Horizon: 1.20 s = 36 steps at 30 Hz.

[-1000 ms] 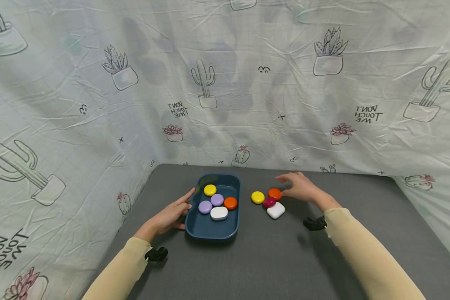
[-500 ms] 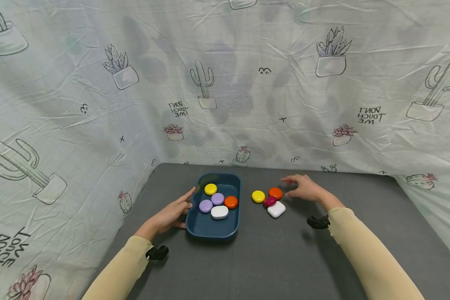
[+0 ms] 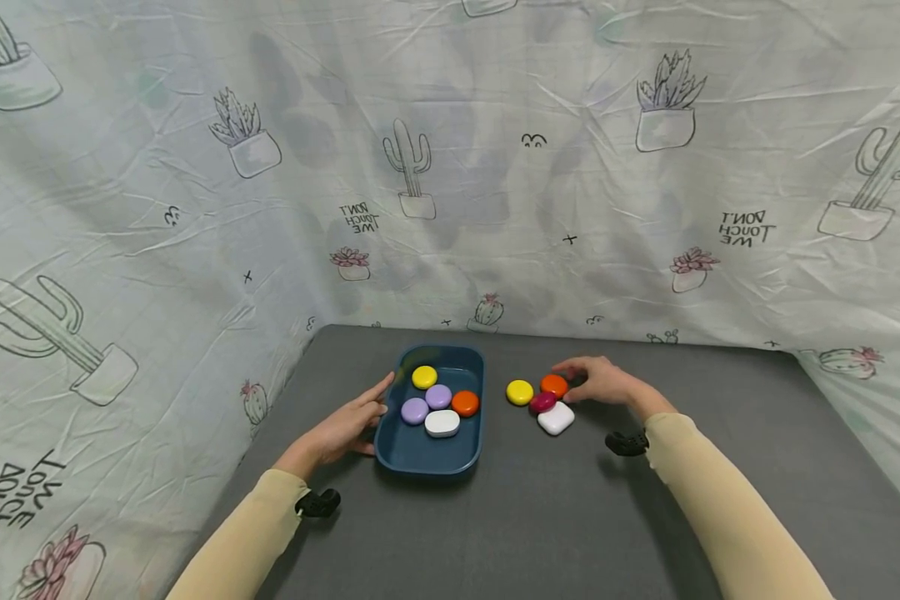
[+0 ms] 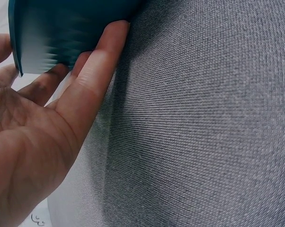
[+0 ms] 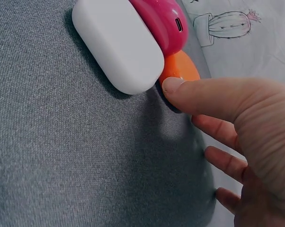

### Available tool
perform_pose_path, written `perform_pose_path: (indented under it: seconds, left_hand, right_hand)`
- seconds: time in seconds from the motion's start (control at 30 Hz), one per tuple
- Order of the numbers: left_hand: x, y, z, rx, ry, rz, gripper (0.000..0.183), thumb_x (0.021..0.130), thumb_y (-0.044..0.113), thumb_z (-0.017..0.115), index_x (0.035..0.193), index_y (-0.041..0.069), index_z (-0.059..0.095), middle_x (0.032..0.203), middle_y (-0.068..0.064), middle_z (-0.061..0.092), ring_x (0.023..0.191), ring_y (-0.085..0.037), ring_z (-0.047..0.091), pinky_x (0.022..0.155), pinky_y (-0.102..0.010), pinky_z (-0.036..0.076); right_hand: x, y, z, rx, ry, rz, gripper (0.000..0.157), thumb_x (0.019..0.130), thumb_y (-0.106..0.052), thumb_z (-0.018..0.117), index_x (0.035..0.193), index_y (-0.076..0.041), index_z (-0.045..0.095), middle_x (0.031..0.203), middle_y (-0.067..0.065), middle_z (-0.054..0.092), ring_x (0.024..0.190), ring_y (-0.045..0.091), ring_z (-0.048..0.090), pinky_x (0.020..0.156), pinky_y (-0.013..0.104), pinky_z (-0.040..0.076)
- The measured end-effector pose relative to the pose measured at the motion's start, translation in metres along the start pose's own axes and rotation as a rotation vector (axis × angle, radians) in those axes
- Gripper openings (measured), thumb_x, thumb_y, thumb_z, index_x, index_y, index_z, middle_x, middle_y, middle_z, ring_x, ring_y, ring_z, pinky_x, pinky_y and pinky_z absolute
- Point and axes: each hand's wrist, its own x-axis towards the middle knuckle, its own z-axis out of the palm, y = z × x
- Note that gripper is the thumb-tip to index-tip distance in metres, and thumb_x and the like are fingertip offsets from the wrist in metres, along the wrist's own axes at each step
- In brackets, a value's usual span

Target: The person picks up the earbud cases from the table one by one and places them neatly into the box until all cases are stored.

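A dark blue tray (image 3: 429,465) stands left of centre, holding a yellow round case, two lilac ones, an orange one and a white oblong one. My left hand (image 3: 343,429) rests spread against the tray's left wall; in the left wrist view its fairly straight fingers (image 4: 88,78) touch the outside. To the tray's right, my right hand (image 3: 603,382) pinches an orange round case (image 3: 552,385) at its right edge. The thumb (image 5: 199,97) lies on the case in the right wrist view, while the index fingertip is hidden. Touching that case is a magenta case (image 5: 165,23) with a small port.
A white rounded case (image 3: 556,418) lies just in front of the magenta one. Left of them sits a yellow round case (image 3: 520,392). All lie on a dark grey table (image 3: 525,525), with a cactus-print cloth (image 3: 465,242) hanging behind and at the sides.
My right hand drew back slightly to the right, then returned left, its fingers now round the orange case. The left hand and the tray have stayed in place.
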Motion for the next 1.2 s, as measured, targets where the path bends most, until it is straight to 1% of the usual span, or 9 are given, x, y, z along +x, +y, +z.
perform_pose_path:
  seconds: [0.1,0.23,0.33,0.43,0.57,0.8,0.97,1.2]
  left_hand:
    - [-0.002,0.000,-0.001,0.008,-0.001,0.002,0.064,0.109,0.025,0.044,0.162,0.047,0.016,0.162,-0.015,0.029,0.129,-0.034,0.055,0.084,-0.053,0.057]
    - [-0.002,0.000,-0.002,0.019,-0.001,0.004,0.063,0.109,0.025,0.044,0.162,0.048,0.016,0.164,-0.015,0.025,0.131,-0.035,0.053,0.084,-0.052,0.057]
    - [-0.001,0.001,-0.001,0.025,0.004,0.004,0.064,0.109,0.026,0.044,0.162,0.048,0.017,0.165,-0.015,0.022,0.131,-0.036,0.053,0.083,-0.052,0.057]
    - [-0.001,0.001,-0.001,0.023,0.007,0.001,0.064,0.108,0.026,0.045,0.162,0.048,0.017,0.164,-0.015,0.025,0.130,-0.036,0.053,0.083,-0.052,0.057]
    - [-0.001,0.001,-0.001,0.021,0.010,0.003,0.064,0.108,0.025,0.045,0.162,0.047,0.018,0.163,-0.015,0.027,0.129,-0.036,0.054,0.082,-0.052,0.057]
    - [-0.002,0.001,0.000,0.030,0.024,0.000,0.064,0.108,0.024,0.045,0.162,0.047,0.019,0.163,-0.015,0.025,0.127,-0.037,0.054,0.081,-0.051,0.057]
    - [-0.002,0.001,0.000,0.034,0.031,-0.004,0.064,0.108,0.025,0.045,0.162,0.047,0.019,0.164,-0.015,0.024,0.128,-0.037,0.053,0.081,-0.051,0.057]
    - [-0.004,0.002,0.000,0.028,0.021,-0.002,0.063,0.108,0.025,0.044,0.162,0.048,0.018,0.162,-0.014,0.027,0.127,-0.035,0.055,0.082,-0.051,0.057]
  right_hand:
    - [0.000,-0.001,0.003,-0.014,0.000,-0.003,0.056,0.092,-0.020,0.077,0.145,-0.009,0.059,0.135,0.021,0.057,0.126,0.042,0.049,0.097,0.058,0.044]
    - [0.000,-0.002,0.005,-0.037,0.003,-0.002,0.055,0.093,-0.021,0.077,0.144,-0.011,0.060,0.136,0.021,0.056,0.127,0.045,0.045,0.098,0.062,0.040]
    - [0.000,-0.004,0.007,-0.061,0.016,-0.002,0.054,0.092,-0.021,0.077,0.143,-0.012,0.061,0.134,0.019,0.057,0.125,0.044,0.042,0.098,0.064,0.034]
    - [0.000,-0.005,0.008,-0.086,0.033,-0.001,0.054,0.091,-0.022,0.078,0.142,-0.013,0.063,0.132,0.018,0.058,0.121,0.042,0.041,0.096,0.063,0.031]
    - [0.000,-0.006,0.010,-0.101,0.046,0.007,0.053,0.090,-0.024,0.079,0.141,-0.014,0.064,0.130,0.017,0.058,0.117,0.039,0.042,0.094,0.061,0.030]
    - [0.003,-0.005,0.013,-0.114,0.052,0.019,0.053,0.089,-0.028,0.080,0.139,-0.016,0.066,0.127,0.014,0.060,0.119,0.040,0.041,0.096,0.064,0.029]
    - [0.004,-0.003,0.013,-0.111,0.062,0.022,0.052,0.088,-0.029,0.080,0.137,-0.016,0.067,0.126,0.014,0.061,0.118,0.039,0.041,0.094,0.061,0.031]
    - [0.001,0.000,0.011,-0.091,0.104,0.034,0.053,0.088,-0.027,0.082,0.137,-0.012,0.067,0.127,0.016,0.062,0.112,0.036,0.042,0.089,0.051,0.035]
